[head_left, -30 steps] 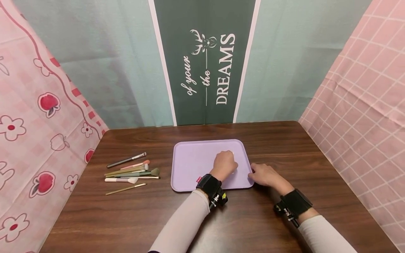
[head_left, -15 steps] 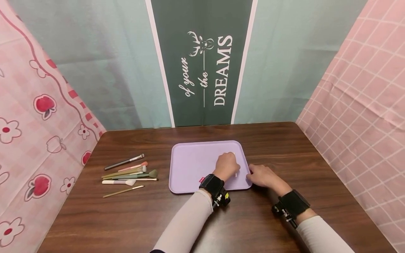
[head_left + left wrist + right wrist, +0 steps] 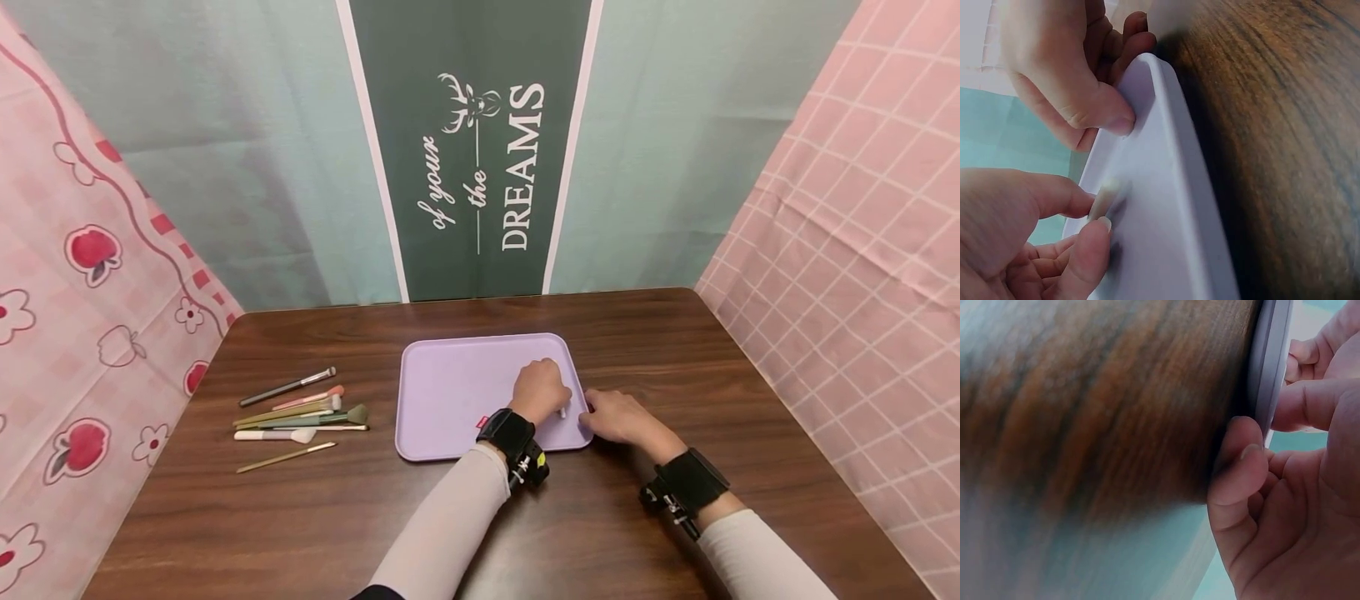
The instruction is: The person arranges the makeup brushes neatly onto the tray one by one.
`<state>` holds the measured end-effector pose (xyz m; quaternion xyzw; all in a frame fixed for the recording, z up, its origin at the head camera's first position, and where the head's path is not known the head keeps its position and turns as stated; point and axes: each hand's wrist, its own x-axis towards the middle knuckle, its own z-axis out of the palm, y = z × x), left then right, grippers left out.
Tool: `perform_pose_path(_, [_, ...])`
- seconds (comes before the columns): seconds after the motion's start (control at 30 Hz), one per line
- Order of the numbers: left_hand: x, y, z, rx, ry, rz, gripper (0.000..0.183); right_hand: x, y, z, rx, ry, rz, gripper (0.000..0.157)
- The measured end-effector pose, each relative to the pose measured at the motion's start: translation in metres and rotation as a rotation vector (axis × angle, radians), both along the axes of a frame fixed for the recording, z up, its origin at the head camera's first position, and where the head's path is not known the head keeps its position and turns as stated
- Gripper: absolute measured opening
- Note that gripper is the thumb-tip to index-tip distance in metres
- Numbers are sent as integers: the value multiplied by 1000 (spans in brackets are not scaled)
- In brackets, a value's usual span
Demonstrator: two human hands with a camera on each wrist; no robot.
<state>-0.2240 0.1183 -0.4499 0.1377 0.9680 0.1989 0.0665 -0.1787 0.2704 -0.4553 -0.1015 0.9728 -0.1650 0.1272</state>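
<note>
My left hand [image 3: 542, 390] is over the right part of a lilac tray [image 3: 450, 392]. In the left wrist view, its thumb and fingers pinch a slim whitish stick-like thing [image 3: 1104, 199] close over the tray floor; I cannot tell its kind, as the fingers cover most of it. A pale end [image 3: 562, 412] of it shows beside the hand in the head view. With fingers outside and thumb over the rim, my right hand [image 3: 618, 417] grips the tray's right side near the front corner. The right wrist view shows this hand [image 3: 1291, 506] against the tray edge [image 3: 1267, 362].
Several makeup brushes lie at the left of the wooden table [image 3: 600, 533], among them a dark-handled brush [image 3: 288, 387], a green brush [image 3: 322, 418] and a thin brush [image 3: 287, 457]. A curtain [image 3: 300, 183] hangs behind; patterned pink cloths [image 3: 847, 275] flank both sides.
My left hand has slid a little rightward over the tray with the pinched thing, closer to my right hand. The right hand keeps its place at the rim. The head view has shifted slightly.
</note>
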Motion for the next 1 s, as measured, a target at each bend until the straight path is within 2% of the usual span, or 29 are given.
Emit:
perform_pose_path(0.33, [-3,5,-6,-10,10,0,20,-1,-1,-2,9,13,3,12])
perform_pose_path(0.63, [3,8,-1,26,38,-6,22,-1,-2,-1,15,7,-1,11])
perform_pose_path(1.0, [5,10,0,9,45,-10,26,-2,-1,0,30,16,-2,12])
